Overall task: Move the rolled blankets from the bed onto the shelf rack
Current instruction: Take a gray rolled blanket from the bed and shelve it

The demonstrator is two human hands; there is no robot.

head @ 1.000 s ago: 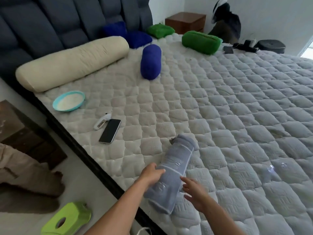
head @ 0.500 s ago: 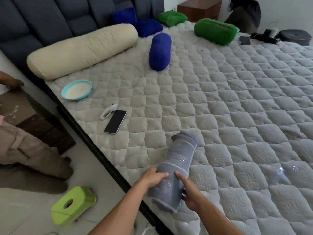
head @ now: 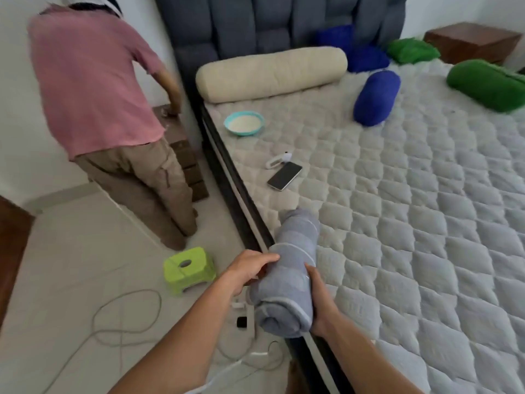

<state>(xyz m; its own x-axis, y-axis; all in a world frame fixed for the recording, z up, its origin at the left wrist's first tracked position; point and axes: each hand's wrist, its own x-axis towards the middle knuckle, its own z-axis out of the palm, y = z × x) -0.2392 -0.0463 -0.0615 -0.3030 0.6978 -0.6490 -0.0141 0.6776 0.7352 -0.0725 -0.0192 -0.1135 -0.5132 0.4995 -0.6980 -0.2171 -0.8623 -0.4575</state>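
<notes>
A grey-blue rolled blanket with pale piping [head: 289,275] is being held in both hands at the near edge of the white quilted mattress [head: 412,209], its near end already projecting past the dark bed frame over the floor and its far end lying over the mattress; whether that end is touching the quilting cannot be told. The left hand [head: 250,270] is being wrapped over the roll's left flank, fingers curled onto the top, while the right hand [head: 319,305] is being pressed flat along the right flank near the coiled end, so the roll is being squeezed between the two rather than pinched.

The step in hand is judged to be the lift-off for carrying. It is being done best if the coiled near end is cupped so the layers are kept from unwinding, and if the roll is kept level while it is being raised. The shelf rack is not being shown, so its direction cannot be told. Care is being called for underfoot: white cables [head: 125,317] and a lime-green plastic stool [head: 189,268] are lying on the floor just beside the bed, and a person in a pink shirt [head: 93,81] is standing near the headboard. A royal-blue rolled blanket [head: 376,98] and a green rolled blanket [head: 485,85] are being left on the mattress for later.
</notes>
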